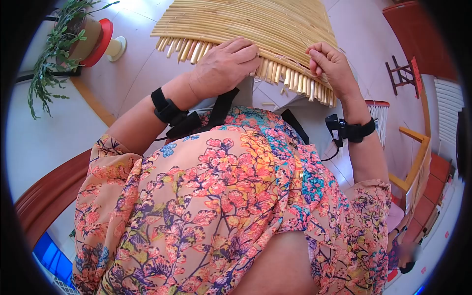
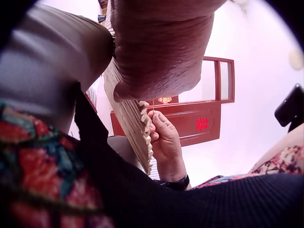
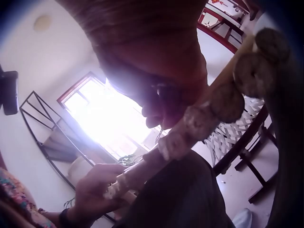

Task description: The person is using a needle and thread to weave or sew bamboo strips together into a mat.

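Observation:
A mat of pale yellow stalks, laid side by side, spreads over the person's knees in the head view. Its near edge shows uneven cut stalk ends. My left hand grips that edge near its middle, fingers over the top. Toward the edge's right end, my right hand holds its thumb and forefinger together just above the stalks. A thin thread runs from the right fingers down to the stalk ends in the right wrist view. The left wrist view shows the right hand beside the cut ends, pinching.
A potted plant stands on the left by a red and white stand. At right are a small dark wooden rack and a yellow wooden frame. Cut stalk bits lie below the mat. Another person appears lower right.

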Demonstrator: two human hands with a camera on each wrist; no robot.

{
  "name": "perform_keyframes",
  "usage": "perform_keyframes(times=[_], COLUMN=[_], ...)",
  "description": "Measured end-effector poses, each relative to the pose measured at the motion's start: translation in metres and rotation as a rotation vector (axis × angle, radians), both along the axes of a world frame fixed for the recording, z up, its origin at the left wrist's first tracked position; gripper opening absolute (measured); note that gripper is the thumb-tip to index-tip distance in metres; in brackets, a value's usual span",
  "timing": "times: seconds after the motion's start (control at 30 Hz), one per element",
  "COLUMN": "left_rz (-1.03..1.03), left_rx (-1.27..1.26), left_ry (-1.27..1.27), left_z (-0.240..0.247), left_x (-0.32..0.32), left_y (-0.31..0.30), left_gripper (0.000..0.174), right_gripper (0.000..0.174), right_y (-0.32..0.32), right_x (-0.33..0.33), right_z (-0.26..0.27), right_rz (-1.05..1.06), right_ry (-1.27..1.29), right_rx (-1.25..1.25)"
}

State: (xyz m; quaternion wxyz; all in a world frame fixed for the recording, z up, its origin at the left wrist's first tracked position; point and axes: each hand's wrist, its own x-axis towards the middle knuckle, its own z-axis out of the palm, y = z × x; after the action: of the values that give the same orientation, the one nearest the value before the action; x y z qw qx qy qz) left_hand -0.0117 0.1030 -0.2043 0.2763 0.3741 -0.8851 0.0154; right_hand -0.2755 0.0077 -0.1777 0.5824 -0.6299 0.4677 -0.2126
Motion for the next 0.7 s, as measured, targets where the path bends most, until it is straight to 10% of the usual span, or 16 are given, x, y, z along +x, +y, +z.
perform_keyframes(times=[0.7], left_rz=[0.132], left_rx=[-0.178], left_ry=[0.197], left_z=[-0.006], left_x=[0.001], left_y=[-0.003], left_gripper=[0.031], right_gripper=[0.015], right_y=[-0.006], right_x=[0.014], right_z=[0.028], right_rz=[0.133], right_ry=[-0.012], right_rx=[-0.12])
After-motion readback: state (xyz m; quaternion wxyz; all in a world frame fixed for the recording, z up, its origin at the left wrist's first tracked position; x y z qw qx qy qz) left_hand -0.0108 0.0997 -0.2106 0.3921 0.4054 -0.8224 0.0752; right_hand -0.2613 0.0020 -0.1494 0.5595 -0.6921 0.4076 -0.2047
